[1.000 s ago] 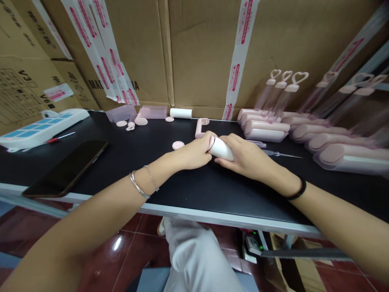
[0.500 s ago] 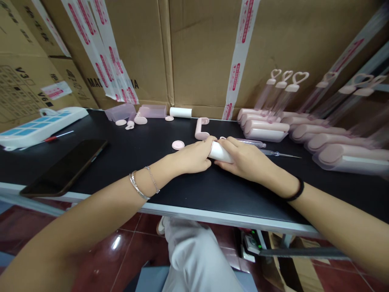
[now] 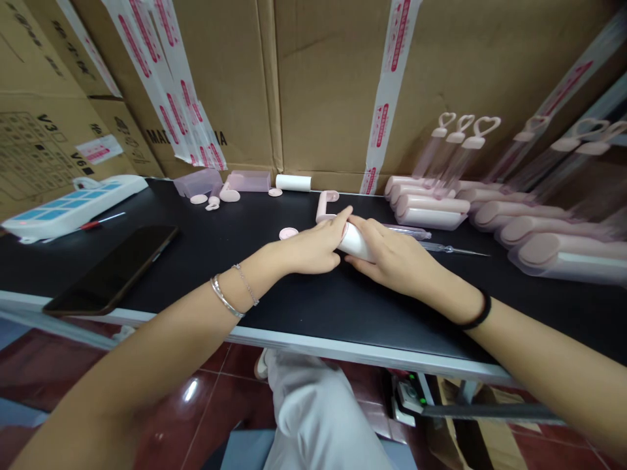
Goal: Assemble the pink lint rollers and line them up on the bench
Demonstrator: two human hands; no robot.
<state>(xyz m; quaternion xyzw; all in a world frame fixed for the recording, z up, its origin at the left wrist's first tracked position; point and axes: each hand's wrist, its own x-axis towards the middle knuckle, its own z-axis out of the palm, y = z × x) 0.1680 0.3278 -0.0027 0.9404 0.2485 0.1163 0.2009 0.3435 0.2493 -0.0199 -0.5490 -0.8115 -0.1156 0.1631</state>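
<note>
A white cylinder (image 3: 356, 243), like a paper roll, lies slanted between my two hands just above the black tabletop. My right hand (image 3: 392, 251) is wrapped round its right part and covers that end. My left hand (image 3: 316, 245) lies with its palm side against the left end, fingers stretched out rather than curled. What is between that palm and the cylinder is hidden. A pink C-shaped bracket (image 3: 322, 205) stands just behind my left hand, and a round pink cap (image 3: 289, 233) lies to its left. Behind my right hand are a clear tube (image 3: 409, 232) and a screwdriver (image 3: 453, 249).
At the back lie purple clear covers (image 3: 249, 181), another white roll (image 3: 293, 183) and small pink parts. Several pink-and-white roller units (image 3: 431, 212) with heart-shaped handles stand right. A phone (image 3: 112, 269), a red pen-like tool (image 3: 91, 225) and a power strip (image 3: 76, 202) lie left. Cardboard boxes (image 3: 323, 85) wall the back.
My left hand's fingers have straightened from a curled hold at the cylinder's end and now point up and away. My right hand keeps its grip. The view has shifted slightly.
</note>
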